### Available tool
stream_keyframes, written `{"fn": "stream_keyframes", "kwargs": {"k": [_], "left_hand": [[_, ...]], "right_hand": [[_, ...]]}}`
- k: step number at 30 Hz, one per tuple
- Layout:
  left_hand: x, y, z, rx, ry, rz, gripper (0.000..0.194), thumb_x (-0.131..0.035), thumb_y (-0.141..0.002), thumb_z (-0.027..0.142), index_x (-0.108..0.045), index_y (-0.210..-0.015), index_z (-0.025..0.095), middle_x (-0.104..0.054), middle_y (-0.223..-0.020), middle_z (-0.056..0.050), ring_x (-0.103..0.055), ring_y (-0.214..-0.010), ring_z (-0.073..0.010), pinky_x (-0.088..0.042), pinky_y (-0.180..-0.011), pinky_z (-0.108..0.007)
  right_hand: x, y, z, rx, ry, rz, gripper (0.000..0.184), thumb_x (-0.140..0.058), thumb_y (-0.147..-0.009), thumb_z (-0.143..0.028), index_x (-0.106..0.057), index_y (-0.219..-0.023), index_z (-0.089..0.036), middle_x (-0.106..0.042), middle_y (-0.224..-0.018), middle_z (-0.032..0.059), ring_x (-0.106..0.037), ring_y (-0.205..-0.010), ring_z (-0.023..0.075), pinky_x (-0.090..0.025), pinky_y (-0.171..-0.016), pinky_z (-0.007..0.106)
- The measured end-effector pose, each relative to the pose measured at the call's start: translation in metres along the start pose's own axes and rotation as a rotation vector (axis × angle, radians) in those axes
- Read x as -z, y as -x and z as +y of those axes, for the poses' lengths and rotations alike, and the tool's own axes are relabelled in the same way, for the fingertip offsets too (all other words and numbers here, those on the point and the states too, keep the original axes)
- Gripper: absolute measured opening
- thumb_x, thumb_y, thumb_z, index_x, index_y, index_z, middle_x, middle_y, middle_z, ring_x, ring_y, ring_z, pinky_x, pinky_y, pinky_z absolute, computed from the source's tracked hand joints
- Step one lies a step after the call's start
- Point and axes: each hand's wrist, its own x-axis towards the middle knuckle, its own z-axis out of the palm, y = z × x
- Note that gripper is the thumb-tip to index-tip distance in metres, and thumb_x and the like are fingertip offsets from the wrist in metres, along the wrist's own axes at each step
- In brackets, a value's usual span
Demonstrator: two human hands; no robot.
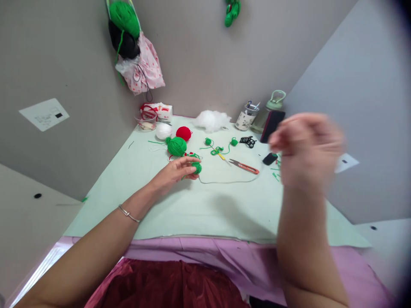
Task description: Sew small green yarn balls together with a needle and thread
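Observation:
My left hand (pixel 177 170) rests on the pale green mat (pixel 205 205), its fingers closed round a small green crocheted piece (pixel 195 166) with a bit of red on it. A thin strand (pixel 224 182) runs from that piece across the mat toward the right. My right hand (pixel 305 147) is raised above the mat's right side, blurred by motion, fingers curled in a loose fist; whether it pinches anything I cannot make out. A green yarn ball (pixel 176 146) lies just beyond my left hand.
A red yarn ball (pixel 183 133), a white ball (pixel 163 131), white stuffing (pixel 212 120), small green crochet bits (pixel 218 149), red-handled snips (pixel 245 166), a black clip (pixel 248 141), a cup of tools (pixel 245 117), a bottle (pixel 271 112) and a dark phone (pixel 272 125) lie at the back. Bags (pixel 138 64) hang on the wall.

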Motion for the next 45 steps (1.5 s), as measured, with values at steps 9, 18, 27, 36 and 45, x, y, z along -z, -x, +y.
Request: {"fn": "stream_keyframes", "kwargs": {"k": [9,18,27,36,45], "left_hand": [[-0.004,0.003,0.004,-0.075,-0.009,0.013,0.034,-0.079,-0.080,0.035,-0.075,-0.110,0.021,-0.069,-0.111,-0.007,-0.064,-0.103,-0.0212,-0.049,-0.103,-0.044],[-0.005,0.005,0.008,-0.082,-0.015,0.011,0.036,-0.080,-0.078,0.035,-0.076,-0.111,0.021,-0.068,-0.123,-0.010,-0.063,-0.110,-0.0244,-0.046,-0.106,-0.045],[-0.006,0.004,0.009,-0.068,-0.037,0.039,0.035,-0.080,-0.076,0.034,-0.077,-0.109,0.021,-0.070,-0.120,-0.009,-0.063,-0.106,-0.0231,-0.047,-0.101,-0.042],[-0.004,0.004,0.005,-0.081,-0.140,0.096,0.037,-0.083,-0.073,0.035,-0.078,-0.108,0.024,-0.072,-0.116,-0.008,-0.064,-0.104,-0.0236,-0.046,-0.100,-0.042],[-0.004,0.004,-0.001,-0.111,-0.186,0.099,0.039,-0.086,-0.070,0.035,-0.078,-0.107,0.023,-0.073,-0.111,-0.007,-0.065,-0.100,-0.0221,-0.047,-0.094,-0.036]], "right_hand": [[-0.074,0.039,0.040,0.269,0.206,-0.252,0.020,-0.057,-0.099,-0.025,-0.076,-0.093,-0.022,-0.054,-0.078,0.0034,-0.054,-0.072,0.0156,-0.044,-0.067,0.030],[-0.073,0.039,0.040,0.342,0.340,-0.264,0.023,-0.052,-0.101,-0.025,-0.073,-0.094,-0.021,-0.052,-0.080,0.0046,-0.053,-0.074,0.0165,-0.043,-0.066,0.030],[-0.072,0.039,0.039,0.345,0.337,-0.297,0.023,-0.051,-0.101,-0.023,-0.072,-0.093,-0.022,-0.052,-0.080,0.0043,-0.053,-0.075,0.0167,-0.043,-0.067,0.029],[-0.074,0.039,0.042,0.297,0.294,-0.348,0.022,-0.052,-0.100,-0.023,-0.072,-0.092,-0.021,-0.053,-0.080,0.0039,-0.053,-0.074,0.0160,-0.042,-0.067,0.029],[-0.077,0.037,0.048,0.147,0.139,-0.422,0.015,-0.061,-0.096,-0.021,-0.075,-0.092,-0.022,-0.054,-0.079,0.0018,-0.055,-0.074,0.0151,-0.042,-0.069,0.028]]}}
